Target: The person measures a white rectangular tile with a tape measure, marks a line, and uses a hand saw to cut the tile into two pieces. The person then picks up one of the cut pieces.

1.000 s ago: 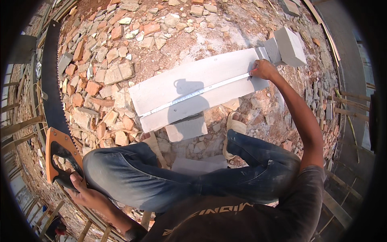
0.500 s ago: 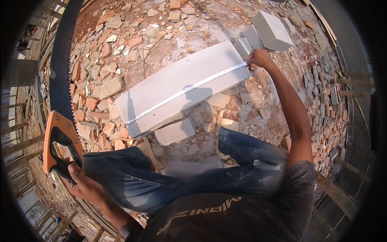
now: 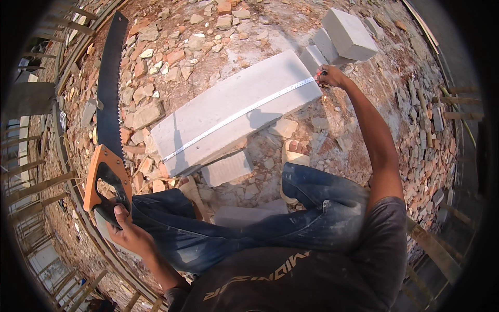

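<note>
My left hand (image 3: 130, 235) grips the black and orange handle of a hand saw (image 3: 110, 93). Its dark blade points up and away, teeth facing right, held off to the left of a long pale concrete block (image 3: 223, 104). Across the top of that block stretches a white measuring tape (image 3: 236, 118), from the near left end to the far right edge. At that right edge my right hand (image 3: 331, 77) is closed around the tape's small red and black case, mostly hidden by the fingers. The long block rests on a smaller block (image 3: 228, 167).
Further blocks stand at the far right, among them a squarish pale block (image 3: 351, 35). Broken bricks and rubble (image 3: 148, 112) cover the ground around. My sandalled feet (image 3: 296, 152) are close to the near side. Another pale block (image 3: 247, 215) lies between my legs.
The saw and my left hand have moved to the right, nearer the long block, and more of the blade shows. My right hand stays at the block's right edge with the tape.
</note>
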A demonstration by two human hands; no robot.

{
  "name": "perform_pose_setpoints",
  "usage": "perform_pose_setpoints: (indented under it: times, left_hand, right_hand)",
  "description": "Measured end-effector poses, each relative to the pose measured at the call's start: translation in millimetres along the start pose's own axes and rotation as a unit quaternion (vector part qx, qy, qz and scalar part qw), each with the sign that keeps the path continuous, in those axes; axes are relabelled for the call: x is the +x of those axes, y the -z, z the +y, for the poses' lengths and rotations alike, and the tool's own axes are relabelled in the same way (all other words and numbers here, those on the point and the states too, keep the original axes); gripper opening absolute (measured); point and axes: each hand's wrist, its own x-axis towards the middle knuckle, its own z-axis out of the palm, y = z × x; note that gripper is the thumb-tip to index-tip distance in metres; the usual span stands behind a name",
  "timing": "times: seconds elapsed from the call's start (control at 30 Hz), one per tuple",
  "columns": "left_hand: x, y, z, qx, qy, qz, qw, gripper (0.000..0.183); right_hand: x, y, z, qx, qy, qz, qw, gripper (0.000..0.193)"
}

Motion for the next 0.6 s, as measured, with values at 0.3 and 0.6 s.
perform_pose_setpoints:
  times: [0.3, 0.6]
  left_hand:
    - [-7, 2, -2, 0.001, 0.019, -0.019, 1.0, 0.035]
    - [-20, 4, -1, -0.033, 0.015, -0.05, 0.998, 0.034]
  right_hand:
    - [-9, -20, -18, 0.177, -0.076, -0.062, 0.979, 0.046]
    - [-8, -32, -37, 0.112, -0.101, 0.008, 0.989, 0.064]
